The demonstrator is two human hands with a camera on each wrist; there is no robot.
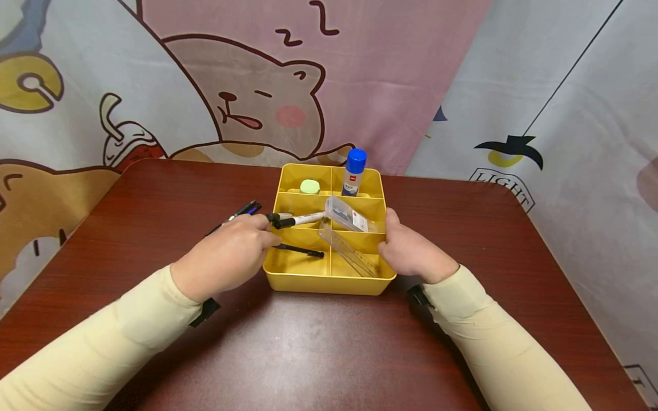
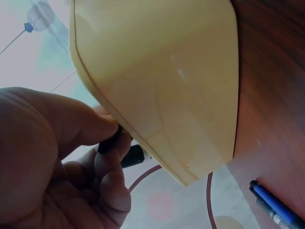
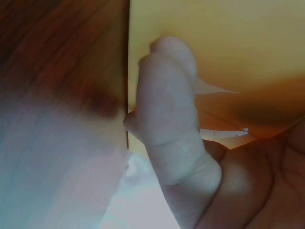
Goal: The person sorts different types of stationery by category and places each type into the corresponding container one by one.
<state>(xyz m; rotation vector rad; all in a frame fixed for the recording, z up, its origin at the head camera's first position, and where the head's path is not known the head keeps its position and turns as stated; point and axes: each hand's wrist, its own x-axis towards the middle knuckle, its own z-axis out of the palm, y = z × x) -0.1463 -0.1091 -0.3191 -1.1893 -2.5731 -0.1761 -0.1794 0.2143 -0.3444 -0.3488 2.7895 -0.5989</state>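
A yellow compartment organizer box [image 1: 331,283] stands on the table. My left hand [image 1: 237,251] is at its left rim. Its thumb and fingertips pinch a black pen [image 1: 300,250], which reaches over the front left compartment; in the left wrist view its black end [image 2: 110,140] shows between them. My right hand [image 1: 413,251] holds the box's right side, its fingers [image 3: 167,105] along the outer wall and thumb at the rim. Inside the box are a white marker [image 1: 305,219], a clear case [image 1: 349,214], a clear ruler [image 1: 346,251], a glue stick [image 1: 353,177] and a pale green item [image 1: 309,186].
More pens [image 1: 251,208] lie on the table left of the box, partly behind my left hand; one blue pen [image 2: 274,202] shows in the left wrist view. The brown table [image 1: 308,348] ends at a printed curtain [image 1: 390,80] behind.
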